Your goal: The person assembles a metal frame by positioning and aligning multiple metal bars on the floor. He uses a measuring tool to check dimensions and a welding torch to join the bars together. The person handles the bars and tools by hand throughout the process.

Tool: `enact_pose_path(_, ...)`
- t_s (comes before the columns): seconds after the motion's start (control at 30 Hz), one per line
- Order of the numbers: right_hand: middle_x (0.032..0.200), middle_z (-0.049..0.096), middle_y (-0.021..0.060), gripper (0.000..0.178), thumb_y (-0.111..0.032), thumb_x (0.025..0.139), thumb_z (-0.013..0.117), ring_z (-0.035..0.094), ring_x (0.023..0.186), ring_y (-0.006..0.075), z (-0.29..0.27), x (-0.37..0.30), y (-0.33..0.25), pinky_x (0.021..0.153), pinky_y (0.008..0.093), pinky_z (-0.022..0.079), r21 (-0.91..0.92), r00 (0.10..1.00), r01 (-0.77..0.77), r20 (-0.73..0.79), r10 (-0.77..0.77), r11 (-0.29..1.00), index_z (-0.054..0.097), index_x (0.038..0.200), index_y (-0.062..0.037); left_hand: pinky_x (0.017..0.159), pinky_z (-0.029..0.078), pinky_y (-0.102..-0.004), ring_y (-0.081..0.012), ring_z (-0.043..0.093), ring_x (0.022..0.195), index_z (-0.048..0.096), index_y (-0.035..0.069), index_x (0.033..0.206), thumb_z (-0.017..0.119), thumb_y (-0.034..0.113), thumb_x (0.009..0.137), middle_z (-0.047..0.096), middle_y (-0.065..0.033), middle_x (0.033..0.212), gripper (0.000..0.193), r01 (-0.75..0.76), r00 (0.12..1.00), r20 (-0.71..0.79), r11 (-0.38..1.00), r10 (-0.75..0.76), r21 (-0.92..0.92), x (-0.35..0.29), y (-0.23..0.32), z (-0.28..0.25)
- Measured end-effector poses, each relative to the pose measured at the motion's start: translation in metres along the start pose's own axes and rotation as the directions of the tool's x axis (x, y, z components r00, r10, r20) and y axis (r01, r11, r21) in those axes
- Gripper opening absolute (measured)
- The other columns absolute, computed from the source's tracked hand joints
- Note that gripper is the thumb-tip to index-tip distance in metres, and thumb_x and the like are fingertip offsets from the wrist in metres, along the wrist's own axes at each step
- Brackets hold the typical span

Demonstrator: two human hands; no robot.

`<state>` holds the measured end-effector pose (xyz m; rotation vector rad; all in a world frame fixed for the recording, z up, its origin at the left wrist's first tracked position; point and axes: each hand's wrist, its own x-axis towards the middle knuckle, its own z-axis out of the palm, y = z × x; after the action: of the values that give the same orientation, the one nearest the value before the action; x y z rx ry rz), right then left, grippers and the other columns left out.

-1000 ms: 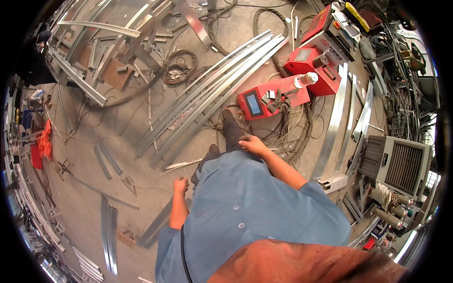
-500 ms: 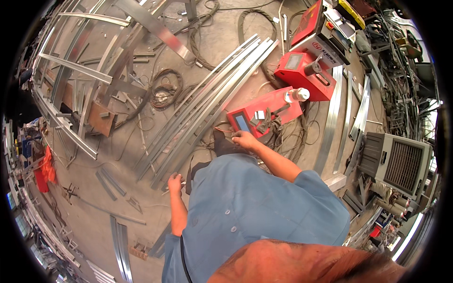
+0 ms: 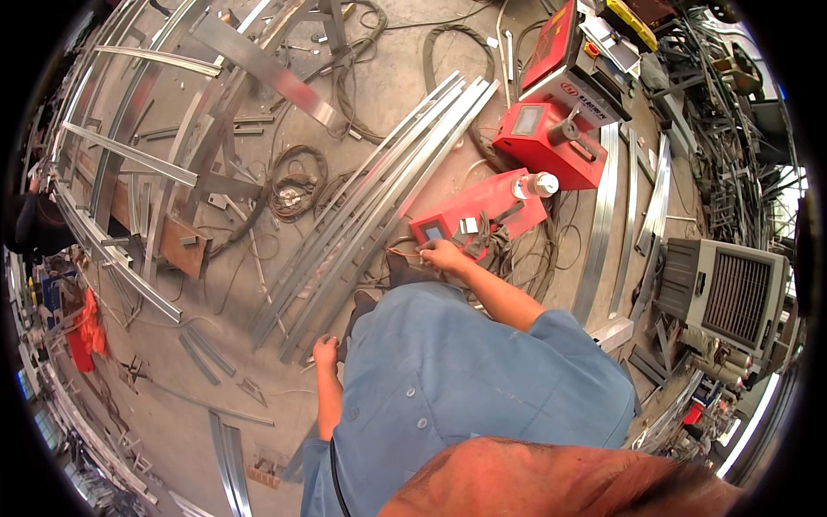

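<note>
My left hand hangs low at my left side with its fingers curled in. A short pale thing shows beside it, too small to name. My right hand is held in front of my body, fingers pinched together, and what they hold, if anything, is hidden. A thin copper-coloured wire or cable shows just left of those fingertips. Nearest to the right hand is a low red machine with a small screen. Dark grey gloves and a white-lidded jar rest on it.
Long metal profiles lie in a bundle on the floor ahead. A second red machine stands farther right, and a grey air cooler at the right. Coiled cables and a metal frame occupy the left.
My left hand has lowered slightly and its fingers look more curled. The right hand stays pinched near the red machine. The whole view has shifted a little.
</note>
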<state>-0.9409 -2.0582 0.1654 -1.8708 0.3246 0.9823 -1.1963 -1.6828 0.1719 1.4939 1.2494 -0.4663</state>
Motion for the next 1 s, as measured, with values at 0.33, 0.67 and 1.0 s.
enact_pose_path(0.33, 0.089, 0.07, 0.0096, 0.037, -0.024, 0.088, 0.064, 0.065, 0.078, 0.0169, 0.006, -0.028, -0.037, 0.068, 0.0322, 0.052, 0.008, 0.999, -0.024, 0.045, 0.023, 1.0, 0.067, 0.112, 0.0041, 0.05, 0.046, -0.0301, -0.0159, 0.063, 0.069, 0.05, -0.007, 0.136, 0.064, 0.014, 0.088, 0.067, -0.0108, 0.094, 0.054, 0.041, 0.999, 0.032, 0.999, -0.04, -0.031, -0.003, 0.019, -0.003)
enact_pose_path(0.67, 0.086, 0.066, 0.0069, 0.033, -0.019, 0.092, 0.062, 0.06, 0.071, 0.0144, 0.004, -0.023, -0.026, 0.064, 0.0319, 0.051, 0.039, 0.996, -0.049, 0.076, 0.046, 0.998, 0.065, 0.112, 0.0063, 0.051, 0.048, -0.0299, -0.0164, 0.063, 0.067, 0.052, -0.007, 0.134, 0.064, 0.012, 0.088, 0.066, -0.0109, 0.091, 0.052, 0.069, 0.998, 0.018, 0.995, -0.068, -0.077, -0.012, 0.013, -0.001)
enact_pose_path(1.0, 0.083, 0.069, 0.008, 0.038, -0.021, 0.087, 0.065, 0.063, 0.069, 0.0145, -0.022, -0.022, -0.03, 0.061, 0.0311, 0.05, 0.091, 0.998, -0.068, 0.001, 0.068, 0.994, 0.066, 0.113, 0.0069, 0.054, 0.048, -0.0326, -0.0166, 0.064, 0.071, 0.059, -0.005, 0.128, 0.066, 0.017, 0.084, 0.068, -0.0109, 0.092, 0.049, -0.002, 0.999, -0.034, 0.999, 0.003, 0.038, 0.01, 0.036, 0.011)
